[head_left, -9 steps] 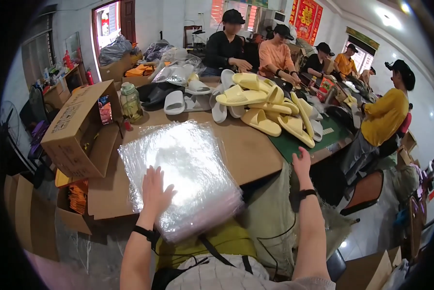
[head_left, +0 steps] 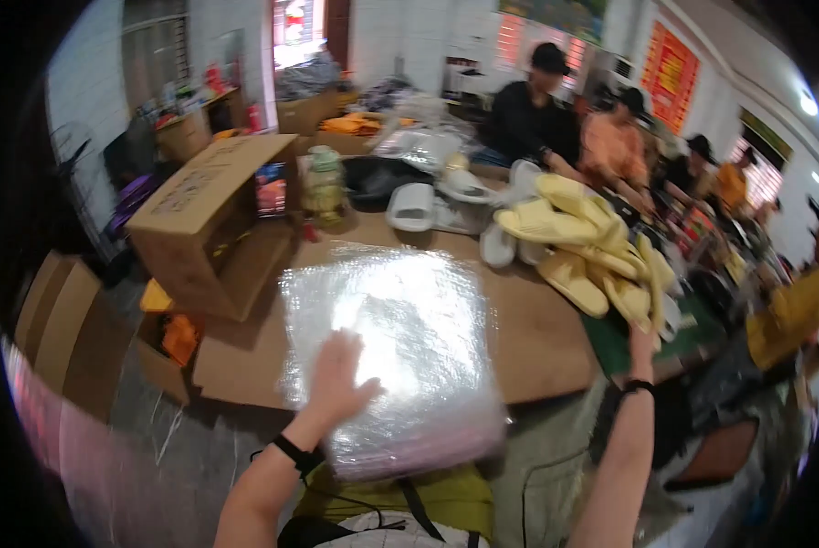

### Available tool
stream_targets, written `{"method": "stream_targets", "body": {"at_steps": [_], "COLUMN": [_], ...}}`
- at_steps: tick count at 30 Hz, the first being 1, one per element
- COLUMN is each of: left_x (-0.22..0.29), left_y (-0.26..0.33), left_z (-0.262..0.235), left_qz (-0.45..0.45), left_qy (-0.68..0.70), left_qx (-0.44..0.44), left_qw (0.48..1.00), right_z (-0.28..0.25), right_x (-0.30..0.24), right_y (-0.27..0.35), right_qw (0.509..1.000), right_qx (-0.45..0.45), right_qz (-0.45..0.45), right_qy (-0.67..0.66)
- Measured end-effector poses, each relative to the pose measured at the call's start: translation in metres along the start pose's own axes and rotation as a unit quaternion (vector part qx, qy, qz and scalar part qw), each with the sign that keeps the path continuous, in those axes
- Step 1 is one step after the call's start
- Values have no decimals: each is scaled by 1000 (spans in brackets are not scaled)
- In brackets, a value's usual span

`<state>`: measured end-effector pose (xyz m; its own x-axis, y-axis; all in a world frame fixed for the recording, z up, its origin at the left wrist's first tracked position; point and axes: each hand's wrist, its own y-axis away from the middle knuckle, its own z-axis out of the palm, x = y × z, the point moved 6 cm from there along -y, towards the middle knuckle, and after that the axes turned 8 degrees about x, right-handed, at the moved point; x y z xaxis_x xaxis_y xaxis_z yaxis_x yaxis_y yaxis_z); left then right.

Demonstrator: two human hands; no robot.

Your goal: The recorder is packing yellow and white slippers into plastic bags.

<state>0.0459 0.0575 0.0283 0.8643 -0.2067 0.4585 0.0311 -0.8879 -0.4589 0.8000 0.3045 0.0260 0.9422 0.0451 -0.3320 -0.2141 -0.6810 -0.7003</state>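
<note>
A thick stack of clear plastic bags (head_left: 428, 365) lies at the near edge of the table, shining in the light. My left hand (head_left: 338, 379) rests on its left part with the fingers stretched out and the thumb apart. Over to the right, my right hand (head_left: 642, 342) reaches up to the near end of a yellow slipper (head_left: 627, 300) in a heap of yellow slippers (head_left: 574, 219). Its fingertips meet that slipper, but blur hides whether they grip it. White slippers (head_left: 411, 208) lie beside the heap, to its left.
An open cardboard box (head_left: 204, 196) lies on its side at the left, next to a greenish jar (head_left: 324, 187). A green mat (head_left: 615, 342) is under the heap's right side. Several people work along the far side and the right.
My view has swung left, so the scene sits farther right. My right hand has moved up from short of the heap to the near yellow slipper. My left hand stays on the bags.
</note>
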Motion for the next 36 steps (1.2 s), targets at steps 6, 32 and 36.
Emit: {"method": "stream_targets", "body": {"at_steps": [6,32,36], "left_x": [-3,0,3], "left_y": [17,16,16], "left_z": [-29,-23,-22], "left_qz": [-67,-46,-33], "left_qy": [-30,-67,-72], "left_qx": [-22,-5,8], "left_qw": [997,997,997], "right_z": [55,-75,-55], "right_x": [-54,-532,-540], "right_y": [22,187,218], "right_qw": [965,822,852], "right_qx": [-107,-257,-355], "right_qz": [210,86,-50], "right_qy": [-116,-500,-382]}}
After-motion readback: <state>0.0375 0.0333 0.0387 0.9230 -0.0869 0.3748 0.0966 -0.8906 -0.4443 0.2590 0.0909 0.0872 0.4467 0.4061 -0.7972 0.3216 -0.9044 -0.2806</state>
